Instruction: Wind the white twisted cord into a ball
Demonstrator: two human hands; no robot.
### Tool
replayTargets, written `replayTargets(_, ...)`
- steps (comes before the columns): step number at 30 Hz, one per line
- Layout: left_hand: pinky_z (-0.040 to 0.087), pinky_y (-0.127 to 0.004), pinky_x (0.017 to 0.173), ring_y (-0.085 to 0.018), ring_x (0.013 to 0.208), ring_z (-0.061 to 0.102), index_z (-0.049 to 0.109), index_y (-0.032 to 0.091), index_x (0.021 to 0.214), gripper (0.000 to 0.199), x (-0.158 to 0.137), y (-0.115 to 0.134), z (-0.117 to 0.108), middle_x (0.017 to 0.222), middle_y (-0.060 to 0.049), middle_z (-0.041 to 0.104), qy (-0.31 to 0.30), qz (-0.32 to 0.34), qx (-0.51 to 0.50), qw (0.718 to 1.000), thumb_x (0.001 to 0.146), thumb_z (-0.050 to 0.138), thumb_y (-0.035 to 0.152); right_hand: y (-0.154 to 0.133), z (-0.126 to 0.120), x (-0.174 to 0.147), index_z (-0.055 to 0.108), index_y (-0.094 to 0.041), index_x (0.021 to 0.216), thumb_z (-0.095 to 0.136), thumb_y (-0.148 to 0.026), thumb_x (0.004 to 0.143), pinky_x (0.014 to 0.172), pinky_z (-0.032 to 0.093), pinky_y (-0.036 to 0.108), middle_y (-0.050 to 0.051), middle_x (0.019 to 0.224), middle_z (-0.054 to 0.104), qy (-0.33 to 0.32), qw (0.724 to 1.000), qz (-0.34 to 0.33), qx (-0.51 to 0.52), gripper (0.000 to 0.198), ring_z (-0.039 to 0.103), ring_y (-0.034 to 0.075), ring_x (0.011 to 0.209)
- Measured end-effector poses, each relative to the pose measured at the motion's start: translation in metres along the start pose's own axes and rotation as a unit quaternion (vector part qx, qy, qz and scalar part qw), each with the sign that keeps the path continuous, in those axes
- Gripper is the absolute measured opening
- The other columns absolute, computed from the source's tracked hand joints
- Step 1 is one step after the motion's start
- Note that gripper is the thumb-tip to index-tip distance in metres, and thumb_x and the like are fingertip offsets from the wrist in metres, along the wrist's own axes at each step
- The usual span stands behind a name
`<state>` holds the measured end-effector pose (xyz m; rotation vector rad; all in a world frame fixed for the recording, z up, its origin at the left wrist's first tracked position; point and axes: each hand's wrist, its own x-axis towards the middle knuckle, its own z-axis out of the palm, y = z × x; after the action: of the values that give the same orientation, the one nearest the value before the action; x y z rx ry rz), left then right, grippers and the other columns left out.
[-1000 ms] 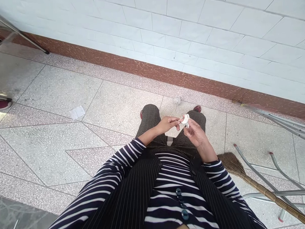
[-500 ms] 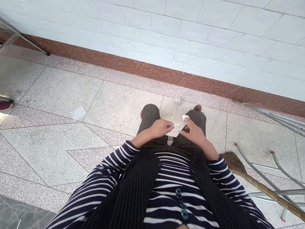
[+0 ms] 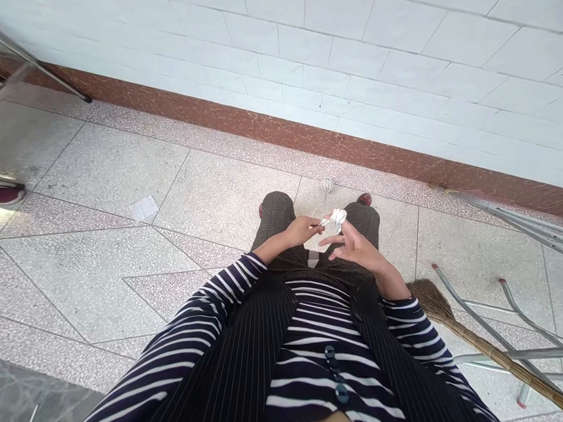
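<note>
My left hand (image 3: 305,230) is closed in a pinch between my knees. It grips a thin needle-like stick (image 3: 317,224) whose exact kind is too small to tell, and its tip meets white yarn. A small bundle of white yarn (image 3: 339,217) sits at the raised fingertips of my right hand (image 3: 354,244), which holds it up while its other fingers spread to the left. On the floor beyond my knees lies a ball of yarn (image 3: 327,185), with a faint strand running from it toward my hands.
A straw broom (image 3: 480,339) and a metal-legged stool or chair frame (image 3: 478,302) lie at the right. Folded metal legs (image 3: 512,218) rest along the wall. A paper sheet (image 3: 144,208) is on the tiled floor. Another person's shoe (image 3: 4,195) shows at far left.
My left hand has moved right, closing up to the yarn bundle. My right hand has turned, lifting the bundle into fuller view and spreading its other fingers.
</note>
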<state>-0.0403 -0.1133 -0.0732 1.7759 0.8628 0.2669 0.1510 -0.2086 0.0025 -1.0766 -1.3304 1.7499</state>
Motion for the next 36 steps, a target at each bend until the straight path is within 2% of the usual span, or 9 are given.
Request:
replayTargets(2, 0.036, -0.022, 0.063, -0.012, 0.062, 0.055, 0.073, 0.014, 0.077, 0.030, -0.011, -0.002, 0.005, 0.067, 0.000, 0.067, -0.045, -0.006, 0.000, 0.999, 0.091, 0.056, 0.033, 0.009, -0.005, 0.005, 0.017, -0.040, 0.158, 0.072, -0.041, 0.083, 0.073, 0.061, 0.034, 0.009, 0.163, 0.024, 0.081, 0.990, 0.024, -0.116, 0.093, 0.062, 0.028, 0.118)
replayTargets(4, 0.038, -0.022, 0.065, -0.012, 0.062, 0.054, 0.073, 0.014, 0.074, 0.029, -0.018, -0.002, 0.005, 0.065, 0.000, 0.066, -0.078, 0.012, 0.015, 0.997, 0.090, 0.059, 0.034, 0.025, -0.011, 0.010, 0.026, -0.034, 0.157, 0.075, -0.040, 0.079, 0.077, 0.060, 0.040, 0.012, 0.162, 0.028, 0.142, 0.955, 0.063, -0.253, 0.092, 0.064, 0.030, 0.114)
replayTargets(7, 0.043, -0.025, 0.081, -0.014, 0.067, 0.058, 0.073, 0.017, 0.075, 0.024, -0.016, 0.005, -0.004, 0.068, -0.001, 0.070, -0.047, 0.050, 0.061, 0.996, 0.089, 0.061, 0.032, 0.049, -0.017, 0.011, 0.037, -0.028, 0.154, 0.075, -0.039, 0.078, 0.091, 0.054, 0.049, 0.015, 0.161, 0.033, 0.143, 0.911, 0.096, -0.374, 0.085, 0.066, 0.030, 0.104)
replayTargets(9, 0.040, -0.031, 0.097, -0.015, 0.073, 0.062, 0.074, 0.020, 0.079, 0.019, -0.008, 0.011, -0.014, 0.074, -0.001, 0.073, -0.002, 0.078, 0.087, 0.993, 0.090, 0.061, 0.029, 0.057, -0.015, 0.007, 0.040, -0.029, 0.152, 0.074, -0.040, 0.079, 0.091, 0.053, 0.049, 0.015, 0.159, 0.037, 0.117, 0.913, 0.096, -0.378, 0.081, 0.066, 0.027, 0.100)
replayTargets(13, 0.031, -0.038, 0.110, -0.017, 0.082, 0.065, 0.074, 0.021, 0.081, 0.017, 0.012, 0.016, -0.027, 0.081, -0.001, 0.074, 0.040, 0.105, 0.105, 0.988, 0.091, 0.062, 0.026, 0.046, -0.004, -0.002, 0.043, -0.033, 0.148, 0.074, -0.040, 0.080, 0.070, 0.056, 0.034, 0.011, 0.150, 0.046, 0.030, 0.972, 0.075, -0.222, 0.075, 0.064, 0.020, 0.093)
replayTargets(17, 0.041, -0.033, 0.097, -0.018, 0.086, 0.064, 0.074, 0.018, 0.087, 0.019, 0.018, 0.015, -0.017, 0.085, -0.003, 0.073, 0.040, 0.076, 0.022, 0.996, 0.092, 0.059, 0.028, 0.025, 0.001, -0.006, 0.051, -0.033, 0.139, 0.072, -0.038, 0.084, 0.068, 0.055, 0.029, 0.008, 0.143, 0.048, 0.006, 0.999, 0.036, -0.021, 0.059, 0.060, 0.019, 0.098)
replayTargets(24, 0.045, -0.025, 0.080, -0.016, 0.084, 0.062, 0.072, 0.011, 0.092, 0.032, 0.007, 0.018, 0.002, 0.085, -0.003, 0.070, -0.041, 0.058, -0.199, 0.977, 0.090, 0.063, 0.041, 0.022, -0.001, 0.005, 0.053, -0.037, 0.138, 0.073, -0.035, 0.084, 0.070, 0.055, 0.030, 0.007, 0.137, 0.051, 0.057, 0.990, -0.018, 0.131, 0.058, 0.059, 0.019, 0.096)
replayTargets(29, 0.045, -0.031, 0.092, -0.020, 0.100, 0.065, 0.069, 0.012, 0.119, 0.053, 0.008, 0.021, -0.005, 0.104, -0.009, 0.072, -0.063, 0.025, -0.320, 0.945, 0.080, 0.077, 0.047, 0.023, -0.003, 0.013, 0.055, -0.037, 0.137, 0.074, -0.037, 0.083, 0.068, 0.054, 0.029, 0.006, 0.132, 0.052, 0.083, 0.982, -0.017, 0.168, 0.057, 0.056, 0.017, 0.092)
replayTargets(36, 0.039, -0.039, 0.107, -0.024, 0.112, 0.063, 0.075, 0.014, 0.114, 0.051, 0.010, 0.015, -0.008, 0.111, -0.011, 0.074, -0.026, -0.028, -0.380, 0.924, 0.077, 0.080, 0.049, 0.028, -0.003, 0.018, 0.064, -0.032, 0.127, 0.068, -0.040, 0.088, 0.063, 0.050, 0.026, 0.004, 0.109, 0.054, 0.114, 0.964, -0.027, 0.239, 0.040, 0.055, 0.015, 0.084)
